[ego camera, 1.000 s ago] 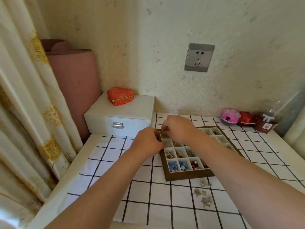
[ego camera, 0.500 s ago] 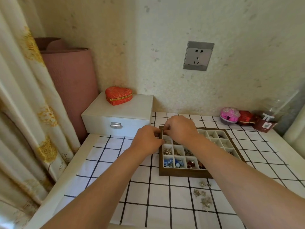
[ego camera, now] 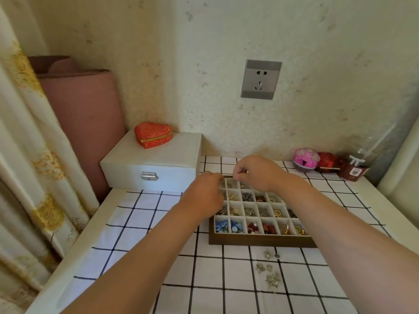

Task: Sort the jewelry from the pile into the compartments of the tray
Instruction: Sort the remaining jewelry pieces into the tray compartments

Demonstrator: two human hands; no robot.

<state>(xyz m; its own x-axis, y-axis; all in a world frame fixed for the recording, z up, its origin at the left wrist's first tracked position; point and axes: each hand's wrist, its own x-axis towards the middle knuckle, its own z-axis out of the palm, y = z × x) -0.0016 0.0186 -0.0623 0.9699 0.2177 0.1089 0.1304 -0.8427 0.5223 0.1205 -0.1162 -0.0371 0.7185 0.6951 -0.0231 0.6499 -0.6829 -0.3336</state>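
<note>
I am facing a speckled cream wall (ego camera: 226,41) with a grey socket (ego camera: 260,79); a floral curtain (ego camera: 27,155) is hanging left.

Raised right hand (ego camera: 256,172) off far-left compartments of tray (ego camera: 260,242); fingertips now pinched together above far row, contents of pinch not discernible. Separated left hand (ego camera: 204,196) from right; now over tray's left edge. Uncovered more compartments.
</note>
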